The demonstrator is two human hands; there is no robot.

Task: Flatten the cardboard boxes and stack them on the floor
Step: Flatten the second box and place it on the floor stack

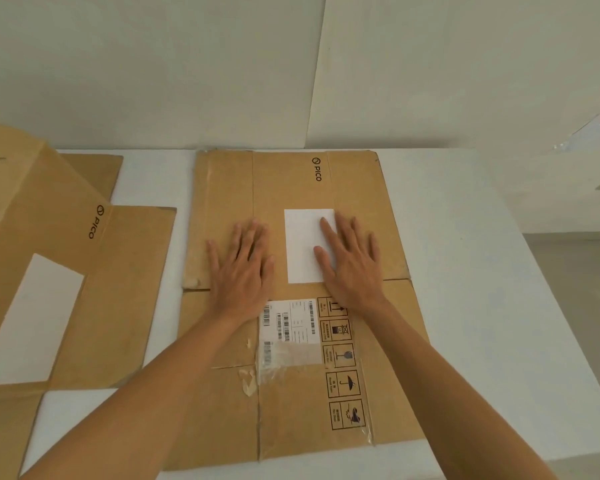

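Both my left hand and right hand lie open, palms pressing the flattened box at bench centre. Flattening looks complete. Another box at nine o'clock stands partly collapsed. Next: grip edges, lower to floor.

"PICO" with a round logo is printed in black on the flat box, beyond the fingertips of the right hand. The same "PICO" mark stands on the left box, well left of the left hand. Just behind both wrists lies a barcode label, its print too small to read, beside a column of handling symbols.
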